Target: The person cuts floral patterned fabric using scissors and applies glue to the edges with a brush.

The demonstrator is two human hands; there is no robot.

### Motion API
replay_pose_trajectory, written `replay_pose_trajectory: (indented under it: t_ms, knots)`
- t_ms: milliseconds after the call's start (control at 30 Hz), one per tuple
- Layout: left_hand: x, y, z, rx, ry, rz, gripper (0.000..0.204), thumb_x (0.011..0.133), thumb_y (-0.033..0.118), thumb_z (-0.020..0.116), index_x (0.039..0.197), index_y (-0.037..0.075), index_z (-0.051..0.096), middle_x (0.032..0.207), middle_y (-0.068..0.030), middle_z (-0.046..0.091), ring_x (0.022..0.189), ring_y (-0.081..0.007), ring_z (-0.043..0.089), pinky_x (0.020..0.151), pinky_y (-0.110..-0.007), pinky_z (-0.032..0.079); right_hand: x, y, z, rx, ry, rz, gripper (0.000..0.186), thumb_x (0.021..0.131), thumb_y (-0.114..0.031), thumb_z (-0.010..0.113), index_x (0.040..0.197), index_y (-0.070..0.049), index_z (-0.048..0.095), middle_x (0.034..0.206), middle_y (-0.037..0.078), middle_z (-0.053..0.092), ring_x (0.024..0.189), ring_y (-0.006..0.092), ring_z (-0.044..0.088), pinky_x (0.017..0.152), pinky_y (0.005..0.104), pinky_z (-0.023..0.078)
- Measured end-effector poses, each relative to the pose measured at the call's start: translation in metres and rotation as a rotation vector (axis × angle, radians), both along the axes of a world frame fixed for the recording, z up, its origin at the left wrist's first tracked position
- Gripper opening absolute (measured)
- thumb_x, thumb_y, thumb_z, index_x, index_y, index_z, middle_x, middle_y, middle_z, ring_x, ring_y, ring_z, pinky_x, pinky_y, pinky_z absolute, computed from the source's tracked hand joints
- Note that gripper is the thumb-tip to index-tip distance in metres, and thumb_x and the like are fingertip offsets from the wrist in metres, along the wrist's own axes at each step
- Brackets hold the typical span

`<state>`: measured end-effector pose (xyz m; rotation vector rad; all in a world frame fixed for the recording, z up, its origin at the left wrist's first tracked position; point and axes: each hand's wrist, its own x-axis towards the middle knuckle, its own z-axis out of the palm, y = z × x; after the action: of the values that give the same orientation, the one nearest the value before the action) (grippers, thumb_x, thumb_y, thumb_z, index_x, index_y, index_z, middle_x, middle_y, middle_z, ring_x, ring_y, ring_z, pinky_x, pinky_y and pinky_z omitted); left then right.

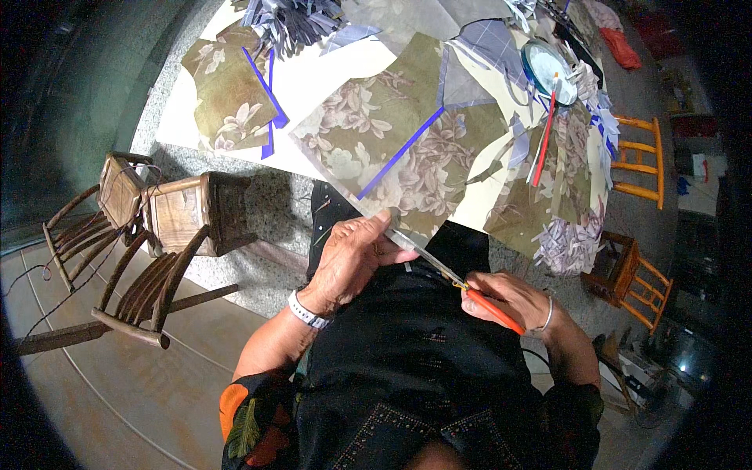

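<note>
From mid-view, I have a lane over the white sheet [309, 86] at eleven o'clock, ending at blue clippings [294, 23]. Scissors [453, 276] bar me at four, a red stick [545, 133] at two, wooden chairs [180, 215] at nine.

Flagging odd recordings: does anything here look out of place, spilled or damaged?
Nothing looks clearly spilled or damaged. Only the right side seems untidy: pale strips lie heaped near patterned fabric, and a red stick lies slanted with one end over the blue-rimmed dish.
</note>
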<state>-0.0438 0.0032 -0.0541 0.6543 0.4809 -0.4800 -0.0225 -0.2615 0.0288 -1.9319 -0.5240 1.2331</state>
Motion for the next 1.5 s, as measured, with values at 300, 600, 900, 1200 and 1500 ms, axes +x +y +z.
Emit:
replay_pose_trajectory:
  t_ms: [300,600,900,1200,1500]
  knots:
    - [0.002,0.010,0.009,-0.012,0.003,0.050,0.036,0.100,0.032,0.060,0.085,-0.001,0.060,0.075,-0.0088,0.058,0.074,-0.0230,0.065,0.081,-0.046,0.060,0.002,0.000,0.002,0.002,-0.004,-0.024,0.041,0.096,-0.038,0.062,0.084,-0.001,0.052,0.067,0.018,0.055,0.059,0.0353,0.054,0.058,0.0439,0.042]
    - [0.007,0.017,0.004,0.142,-0.026,-0.004,0.037,0.100,0.032,0.060,0.092,-0.004,0.062,0.081,-0.0140,0.066,0.073,-0.0222,0.069,0.071,-0.038,0.062,0.004,-0.005,0.001,-0.023,-0.030,0.041,0.039,0.096,-0.036,0.064,0.083,-0.001,0.052,0.068,0.019,0.057,0.061,0.0376,0.058,0.058,0.0436,0.043]
    - [0.010,0.013,0.017,0.119,-0.039,-0.004,0.033,0.100,0.027,0.059,0.092,-0.005,0.062,0.087,-0.0136,0.068,0.078,-0.0233,0.071,0.073,-0.038,0.063,0.009,-0.008,0.001,-0.051,0.064,0.080,0.044,0.098,-0.043,0.059,0.087,-0.002,0.051,0.069,0.017,0.054,0.064,0.0364,0.056,0.062,0.0446,0.042]
    - [0.005,0.011,0.000,0.028,-0.039,-0.008,0.027,0.100,0.021,0.060,0.092,-0.004,0.064,0.081,-0.0085,0.065,0.075,-0.0213,0.070,0.073,-0.038,0.063,0.009,-0.003,-0.008,-0.001,0.076,0.113,0.046,0.099,-0.047,0.054,0.091,-0.002,0.049,0.072,0.017,0.049,0.067,0.0376,0.053,0.064,0.0448,0.041]
    - [0.008,0.001,0.017,0.040,-0.009,-0.011,0.029,0.099,0.025,0.060,0.087,-0.001,0.063,0.083,-0.0113,0.067,0.076,-0.0204,0.069,0.074,-0.042,0.063,0.010,0.002,-0.003,0.004,0.064,0.065,0.042,0.100,-0.042,0.055,0.091,-0.001,0.049,0.072,0.017,0.052,0.067,0.0374,0.054,0.063,0.0447,0.041]
